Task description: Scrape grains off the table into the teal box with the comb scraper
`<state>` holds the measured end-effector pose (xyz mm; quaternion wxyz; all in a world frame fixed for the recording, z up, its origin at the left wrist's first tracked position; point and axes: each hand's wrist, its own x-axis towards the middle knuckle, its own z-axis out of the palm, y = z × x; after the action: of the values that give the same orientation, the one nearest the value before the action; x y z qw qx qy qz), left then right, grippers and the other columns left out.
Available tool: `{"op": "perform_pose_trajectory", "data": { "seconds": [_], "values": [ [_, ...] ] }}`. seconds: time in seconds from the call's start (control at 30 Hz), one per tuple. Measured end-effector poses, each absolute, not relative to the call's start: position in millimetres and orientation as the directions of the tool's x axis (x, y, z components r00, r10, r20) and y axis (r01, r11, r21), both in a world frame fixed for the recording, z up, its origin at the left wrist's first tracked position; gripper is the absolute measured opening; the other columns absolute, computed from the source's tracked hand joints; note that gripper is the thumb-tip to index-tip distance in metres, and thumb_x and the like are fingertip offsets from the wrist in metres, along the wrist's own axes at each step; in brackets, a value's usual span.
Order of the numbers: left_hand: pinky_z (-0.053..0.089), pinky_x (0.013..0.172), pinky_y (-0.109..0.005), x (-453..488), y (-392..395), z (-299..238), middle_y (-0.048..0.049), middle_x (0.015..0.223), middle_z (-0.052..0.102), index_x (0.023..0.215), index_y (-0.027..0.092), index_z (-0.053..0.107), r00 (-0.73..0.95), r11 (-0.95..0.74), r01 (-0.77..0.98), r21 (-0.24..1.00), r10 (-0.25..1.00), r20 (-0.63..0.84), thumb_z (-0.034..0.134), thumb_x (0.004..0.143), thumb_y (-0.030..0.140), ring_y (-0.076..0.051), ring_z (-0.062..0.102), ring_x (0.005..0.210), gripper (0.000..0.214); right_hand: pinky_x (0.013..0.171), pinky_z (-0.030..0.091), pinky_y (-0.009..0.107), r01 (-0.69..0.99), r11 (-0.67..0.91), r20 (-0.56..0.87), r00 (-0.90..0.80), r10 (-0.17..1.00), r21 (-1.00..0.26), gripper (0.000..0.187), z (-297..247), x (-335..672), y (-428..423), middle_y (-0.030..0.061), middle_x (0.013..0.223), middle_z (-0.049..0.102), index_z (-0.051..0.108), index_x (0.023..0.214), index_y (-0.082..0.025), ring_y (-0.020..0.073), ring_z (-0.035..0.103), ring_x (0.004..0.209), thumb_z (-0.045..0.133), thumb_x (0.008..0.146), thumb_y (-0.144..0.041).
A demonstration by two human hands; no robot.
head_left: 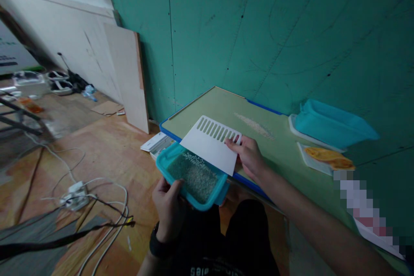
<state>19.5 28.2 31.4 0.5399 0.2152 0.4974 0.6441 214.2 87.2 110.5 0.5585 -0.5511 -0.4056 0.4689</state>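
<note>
My left hand (170, 200) grips the near rim of a teal plastic tub (159, 163), thumb over the edge. White grains (199, 177), which look like rice, cover the tub's bottom. The tub is held just below and against the table's front edge. In my right hand (247, 153) is a flat white plastic scraper (207, 144) with a row of slots along one side. Its plain edge reaches over the tub's far rim. A thin streak of spilled grains (255, 126) lies on the green tabletop (223, 101) beyond the scraper.
On the table's right stand a blue bin (333, 123) and a folded yellow cloth (330, 158) on a white tray (310, 160). A green wall (207, 30) closes off the back. White cables and a power strip (76, 196) lie on the floor at left; a board (127, 77) leans nearby.
</note>
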Motion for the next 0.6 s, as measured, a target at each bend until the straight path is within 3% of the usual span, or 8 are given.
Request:
{"op": "perform_pose_trajectory", "data": {
  "seconds": [0.17, 0.33, 0.47, 0.6],
  "values": [
    [0.033, 0.026, -0.020, 15, 30, 32, 0.0115, 0.042, 0.046, 0.063, 0.020, 0.054, -0.335, 0.055, -0.462, 0.885, 0.914, -0.231, 0.071, 0.063, 0.024, -0.008, 0.039, 0.026, 0.018, 0.057, 0.045, 0.029, -0.094, 0.019, -0.010, 0.297, 0.955, -0.995, 0.037, 120, 217, 98, 0.0016, 0.072, 0.066, 0.064, 0.079, -0.017, 0.0162, 0.058, 0.061, 0.081, 0.060, -0.044],
    [0.035, 0.023, -0.023, 5, 35, 35, 0.0117, 0.041, 0.046, 0.066, 0.021, 0.054, -0.354, 0.026, -0.473, 0.881, 0.910, -0.217, 0.071, 0.064, 0.022, -0.012, 0.041, 0.024, 0.017, 0.054, 0.044, 0.030, 0.040, 0.077, 0.087, 0.392, 0.916, -0.996, 0.039, 121, 237, 140, 0.0015, 0.070, 0.065, 0.060, 0.075, -0.019, 0.0181, 0.058, 0.061, 0.079, 0.056, -0.047],
    [0.036, 0.023, -0.022, -1, 39, 38, 0.0113, 0.039, 0.047, 0.066, 0.020, 0.055, -0.366, 0.024, -0.467, 0.884, 0.905, -0.217, 0.071, 0.064, 0.023, -0.012, 0.042, 0.023, 0.017, 0.054, 0.043, 0.029, 0.106, 0.041, 0.075, 0.347, 0.935, -0.994, 0.036, 116, 239, 162, 0.0011, 0.067, 0.065, 0.060, 0.073, -0.019, 0.0177, 0.058, 0.060, 0.077, 0.056, -0.046],
    [0.035, 0.023, -0.022, -5, 40, 40, 0.0116, 0.041, 0.048, 0.068, 0.020, 0.054, -0.382, 0.035, -0.466, 0.884, 0.893, -0.237, 0.071, 0.063, 0.024, -0.011, 0.043, 0.024, 0.018, 0.054, 0.043, 0.028, 0.051, -0.025, -0.011, 0.253, 0.967, -0.998, 0.034, 119, 230, 160, -0.0004, 0.064, 0.064, 0.060, 0.070, -0.019, 0.0153, 0.057, 0.057, 0.079, 0.053, -0.041]
  ]
}}
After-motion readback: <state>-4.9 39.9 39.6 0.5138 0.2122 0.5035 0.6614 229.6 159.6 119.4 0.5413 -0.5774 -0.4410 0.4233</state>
